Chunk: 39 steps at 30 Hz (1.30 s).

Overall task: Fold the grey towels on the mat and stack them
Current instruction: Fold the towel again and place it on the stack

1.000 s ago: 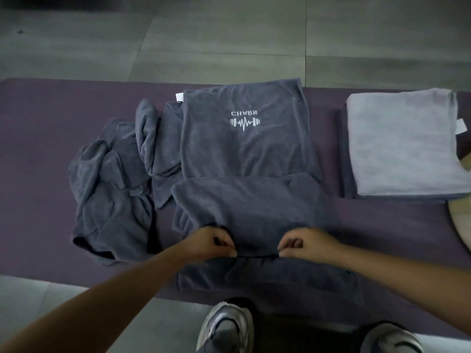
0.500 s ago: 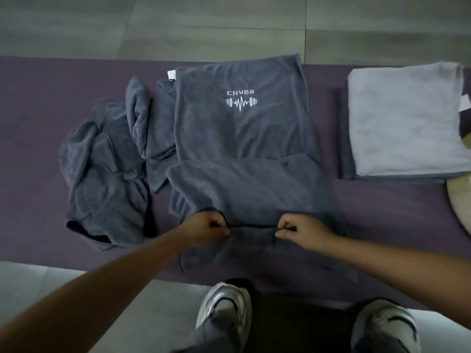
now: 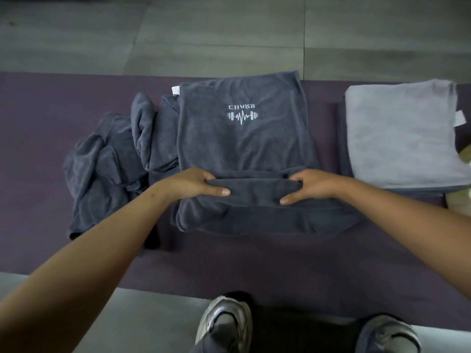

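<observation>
A dark grey towel (image 3: 244,146) with a white logo lies spread in the middle of the purple mat (image 3: 38,154). My left hand (image 3: 196,186) and my right hand (image 3: 308,186) each pinch the towel's folded near part, thumbs on top, holding the fold across the towel's middle. A crumpled pile of dark grey towels (image 3: 102,174) lies to the left. A stack of folded towels (image 3: 402,133), light grey on top, sits at the right.
Grey tiled floor (image 3: 229,34) lies beyond the mat and in front of it. My two shoes (image 3: 224,324) stand at the mat's near edge. A pale object (image 3: 462,159) shows at the right edge, partly under the folded stack.
Both hands have carried the towel's near edge away from me and moved apart, so the fold now sits further up the towel. The camera view has shifted too.
</observation>
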Motion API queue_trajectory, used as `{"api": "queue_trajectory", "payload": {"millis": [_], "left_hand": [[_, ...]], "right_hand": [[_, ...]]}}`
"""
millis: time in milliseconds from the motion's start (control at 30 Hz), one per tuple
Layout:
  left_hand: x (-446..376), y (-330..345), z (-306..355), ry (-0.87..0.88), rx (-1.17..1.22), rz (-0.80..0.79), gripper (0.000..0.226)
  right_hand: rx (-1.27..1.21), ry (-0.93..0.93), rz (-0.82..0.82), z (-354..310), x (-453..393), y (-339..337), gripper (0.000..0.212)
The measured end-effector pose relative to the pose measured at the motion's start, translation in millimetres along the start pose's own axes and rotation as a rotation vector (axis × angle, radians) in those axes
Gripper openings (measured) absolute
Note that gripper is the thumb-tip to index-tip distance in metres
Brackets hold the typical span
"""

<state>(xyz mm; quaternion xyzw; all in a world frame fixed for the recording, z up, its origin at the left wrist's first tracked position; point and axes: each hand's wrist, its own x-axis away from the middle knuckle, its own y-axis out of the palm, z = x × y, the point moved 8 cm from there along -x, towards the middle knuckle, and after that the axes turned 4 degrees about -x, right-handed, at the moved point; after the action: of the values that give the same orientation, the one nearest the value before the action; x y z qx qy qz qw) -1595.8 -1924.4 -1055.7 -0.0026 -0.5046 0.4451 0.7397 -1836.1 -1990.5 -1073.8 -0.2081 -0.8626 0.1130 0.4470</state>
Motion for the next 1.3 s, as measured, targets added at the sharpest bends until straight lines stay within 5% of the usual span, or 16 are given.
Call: {"api": "queue_trajectory", "payload": {"millis": [100, 200, 300, 367, 500, 600, 700, 867, 1067, 1300], "left_hand": [[-2, -15, 2, 0.045, 0.068, 0.131, 0.035], [-8, -15, 2, 0.133, 0.065, 0.256, 0.060], [-3, 1, 2, 0.179, -0.011, 0.403, 0.043], [11, 8, 6, 0.236, -0.088, 0.524, 0.053], [21, 23, -2, 0.361, -0.175, 0.483, 0.094], [17, 26, -15, 0.421, -0.225, 0.437, 0.073], [17, 15, -22, 0.283, 0.013, 0.406, 0.034], [24, -25, -34, 0.038, 0.620, 0.514, 0.032], [16, -72, -31, -0.075, 0.508, 0.783, 0.042], [-26, -43, -61, -0.219, 0.444, 0.691, 0.052]], "right_hand": [[-0.022, -0.015, 0.136, 4, -4, -17, 0.049], [-0.027, -0.093, 0.280, 10, -6, -28, 0.061], [0.123, -0.145, 0.339, 14, -4, -23, 0.067], [0.227, -0.153, 0.381, 15, 2, -20, 0.064], [0.359, -0.166, 0.435, 26, 12, -16, 0.059], [0.308, -0.219, 0.535, 29, 21, -23, 0.041], [0.224, -0.260, 0.574, 25, 27, -30, 0.023], [0.056, -0.157, 0.507, 17, 22, -48, 0.018], [0.082, -0.113, 0.716, 3, 10, -94, 0.024], [0.066, 0.284, 0.475, 48, -43, -57, 0.040]]}}
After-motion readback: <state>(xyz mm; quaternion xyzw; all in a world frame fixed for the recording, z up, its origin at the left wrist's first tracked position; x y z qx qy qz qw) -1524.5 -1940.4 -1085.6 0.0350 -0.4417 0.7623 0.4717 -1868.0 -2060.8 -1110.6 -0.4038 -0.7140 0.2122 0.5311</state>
